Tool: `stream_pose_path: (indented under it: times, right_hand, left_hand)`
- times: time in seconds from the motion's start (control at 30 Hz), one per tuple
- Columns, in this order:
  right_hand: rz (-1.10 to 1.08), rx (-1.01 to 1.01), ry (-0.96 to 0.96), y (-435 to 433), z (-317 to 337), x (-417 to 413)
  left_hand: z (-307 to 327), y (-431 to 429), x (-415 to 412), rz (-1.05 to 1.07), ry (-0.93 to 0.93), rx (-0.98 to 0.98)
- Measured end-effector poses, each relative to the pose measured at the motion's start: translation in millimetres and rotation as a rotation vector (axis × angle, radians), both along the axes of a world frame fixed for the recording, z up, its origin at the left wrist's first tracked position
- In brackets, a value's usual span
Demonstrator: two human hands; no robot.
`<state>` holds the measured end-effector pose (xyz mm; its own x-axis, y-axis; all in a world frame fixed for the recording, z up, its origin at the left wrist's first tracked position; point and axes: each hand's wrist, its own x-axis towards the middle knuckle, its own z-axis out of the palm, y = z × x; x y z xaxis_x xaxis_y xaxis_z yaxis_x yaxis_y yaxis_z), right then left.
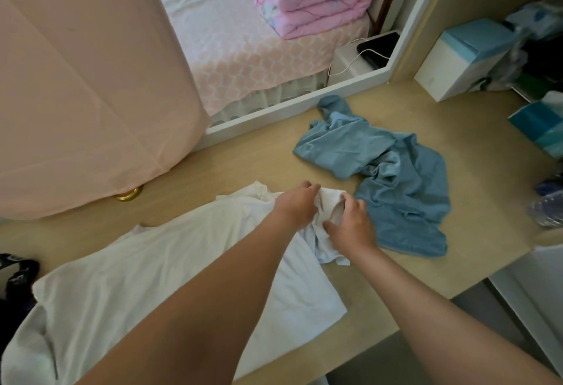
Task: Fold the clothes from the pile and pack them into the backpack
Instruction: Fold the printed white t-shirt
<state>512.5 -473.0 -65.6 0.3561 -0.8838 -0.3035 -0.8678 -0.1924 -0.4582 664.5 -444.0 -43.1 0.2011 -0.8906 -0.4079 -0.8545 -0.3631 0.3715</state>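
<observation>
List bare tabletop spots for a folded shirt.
Bare tabletop: between pink cloth and blue garment, behind white shirt; between blue garment and white box; front edge near blue garment's hem. Crowded: right side, tissue box, bottle.

Item: two garments, unfolded, on your tabletop (243, 159).
White garment (182, 262): spread mostly flat at your near left, far end bunched in your left hand (297, 205) and right hand (350, 224). Blue garment (396, 177): crumpled, just beside that bunch, farther right.
</observation>
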Motion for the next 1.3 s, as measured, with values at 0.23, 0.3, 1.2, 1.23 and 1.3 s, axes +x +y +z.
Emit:
stream_pose_path:
  times: [0.23, 0.3, 1.2, 1.23, 1.3]
  right_hand:
    - [0.008, 0.074, -0.008, -3, 4, -1]
    - [0.087, 0.066, -0.010, -2, 7, -2]
    - [0.395, 0.320, -0.020, 90, 33, 15]
    - [0.399, 0.302, -0.020, 90, 32, 15]
    - [0.369, 0.224, -0.027, 90, 27, 16]
  left_hand:
    - [16, 3, 2, 0.191, 0.246, -0.208]
    - [25, 15, 9, 0.228, 0.305, -0.247]
    - [1, 201, 44, 0.459, -0.066, 0.054]
    - [4, 198, 44, 0.413, -0.152, 0.087]
    - [9, 184, 42, 0.333, -0.298, -0.008]
